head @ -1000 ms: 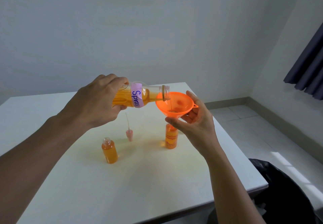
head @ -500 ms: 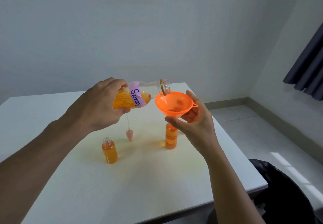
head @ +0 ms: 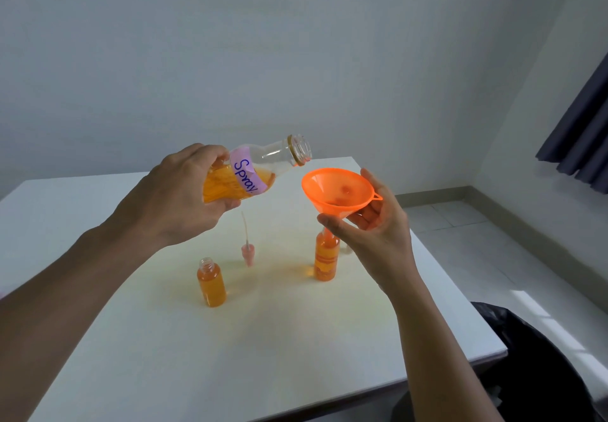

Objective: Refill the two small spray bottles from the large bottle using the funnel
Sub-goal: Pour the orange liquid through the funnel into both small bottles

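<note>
My left hand [head: 177, 201] grips the big bottle [head: 253, 171] in the middle of the frame, mouth tipped up. One small bottle [head: 211, 285] stands open below. Right of it, my right hand [head: 368, 224] pinches the funnel [head: 337, 191] in the other small bottle [head: 326, 257]. If I wobble, that bottle might tip and spill.

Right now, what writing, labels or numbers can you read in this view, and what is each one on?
"Spray." handwritten in purple ink on the pale purple label around the large bottle held in the left hand.
The small spray bottle under the funnel has an orange printed band, too blurred to read.
No other text is visible.
</note>
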